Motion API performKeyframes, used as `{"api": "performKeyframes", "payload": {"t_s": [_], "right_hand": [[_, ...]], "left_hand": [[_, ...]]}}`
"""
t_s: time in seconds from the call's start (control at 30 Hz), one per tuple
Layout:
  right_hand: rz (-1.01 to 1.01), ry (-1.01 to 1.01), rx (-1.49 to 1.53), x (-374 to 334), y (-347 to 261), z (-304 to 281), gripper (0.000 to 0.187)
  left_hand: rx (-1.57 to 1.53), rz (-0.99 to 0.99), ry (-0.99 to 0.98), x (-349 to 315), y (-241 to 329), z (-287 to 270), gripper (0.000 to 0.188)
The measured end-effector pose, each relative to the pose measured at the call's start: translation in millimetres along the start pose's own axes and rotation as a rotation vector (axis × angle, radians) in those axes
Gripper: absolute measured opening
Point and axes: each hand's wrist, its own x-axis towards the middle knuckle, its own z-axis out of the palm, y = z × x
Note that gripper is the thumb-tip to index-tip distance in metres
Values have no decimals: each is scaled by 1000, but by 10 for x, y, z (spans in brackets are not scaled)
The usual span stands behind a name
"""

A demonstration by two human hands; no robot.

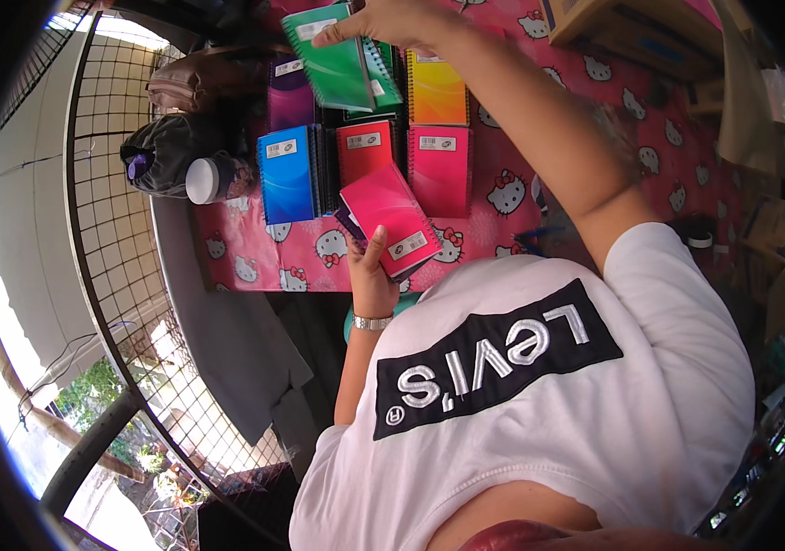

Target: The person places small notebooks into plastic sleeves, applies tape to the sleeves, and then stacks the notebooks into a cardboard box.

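My left hand (pixel 374 283), a metal-banded watch on its wrist, grips a small stack of spiral notebooks near the table's front edge. A pink spiral notebook (pixel 390 220) tops that stack, with my thumb on its cover; darker edges show beneath. Farther away, my right hand (pixel 397 23) holds a green spiral notebook (pixel 330 69) by its upper part, tilted over another green notebook (pixel 383 81). Around them lie notebooks in rows: purple (pixel 291 99), yellow (pixel 441 90), blue (pixel 288 174), red (pixel 362 156) and pink (pixel 440 174).
A pink cartoon-cat cloth (pixel 254 262) covers the table. At its left stand a white-lidded jar (pixel 201 181), a dark bag (pixel 167 147) and a brown bag (pixel 181 87), beside a wire mesh (pixel 126 220). Cardboard boxes (pixel 636 46) sit at the far right.
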Motion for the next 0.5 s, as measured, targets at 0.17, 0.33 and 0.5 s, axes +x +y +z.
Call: {"api": "performKeyframes", "payload": {"t_s": [0.17,0.33,0.5], "right_hand": [[-54,-317,-139,-908,-429,160,71],[80,537,-637,-979,1083,-190,71],[282,450,-569,-1056,1299,-138,62]], "left_hand": [[-461,-41,-218,13,10,-27,62],[-156,-109,-260,-25,-177,-189,43],[-159,-135,-195,-215,-169,-142,34]]}}
